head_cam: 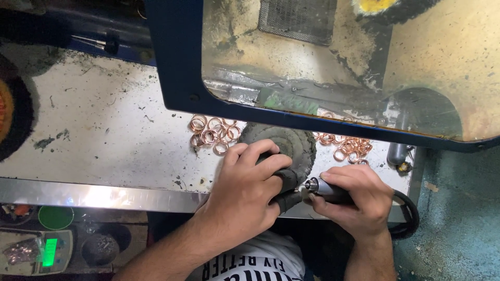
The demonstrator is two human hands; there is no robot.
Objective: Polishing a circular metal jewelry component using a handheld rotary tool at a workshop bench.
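Gripping perhaps a ring: left hand [245, 190]

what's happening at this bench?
A person is working at a dirty metal bench. The right hand holds a rotary handpiece, its tip pointed at something gripped in the left hand; what it grips is hidden. Piles of copper-coloured rings lie either side of a round dark pad.

Small grey device w/ green lit screen [50, 252], bottom left, clear bag of rings [23, 251] on it
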